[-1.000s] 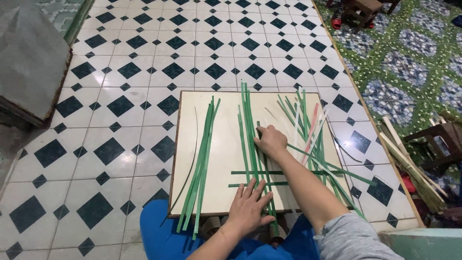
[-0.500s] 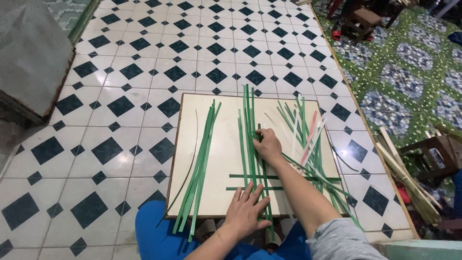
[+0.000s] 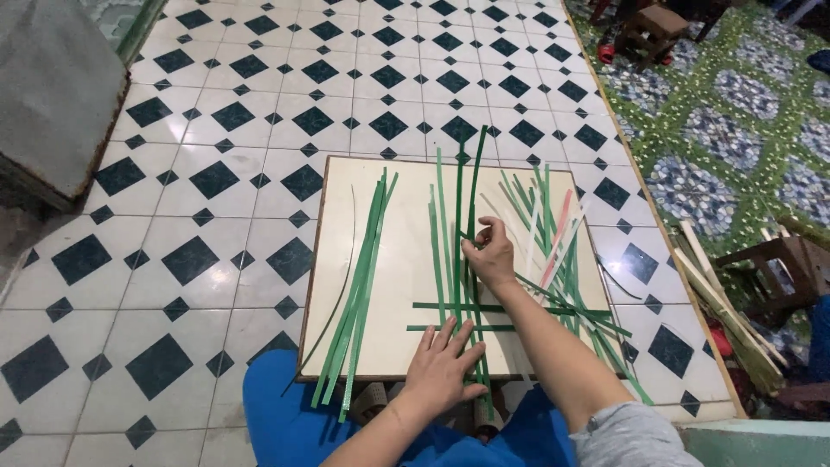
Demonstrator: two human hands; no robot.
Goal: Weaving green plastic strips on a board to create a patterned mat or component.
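Seen at centre frame: a cream square board [image 3: 398, 285] on the checkered tile floor [image 3: 216, 130], carrying long green strips [image 3: 456, 233] laid lengthwise and two green cross strips [image 3: 510, 308] woven through them lower down. Right hand [image 3: 493, 252] pinched closed on one upright strip near its middle, fingertips curled round it. Left hand [image 3: 443, 367] pressed flat, fingers spread, at the board's lower edge, pinning the strip ends just below the cross strips; hands near each other but apart. Probably very light, thin, springy and smooth, so likely to slide or flick out of place; best pinched at mid-length by the edges while the crossing is held down. Spare green bundle [image 3: 359, 285] left of centre, looser green, white and pink strips [image 3: 553, 233] to the right, wooden slats [image 3: 726, 311] at right edge.
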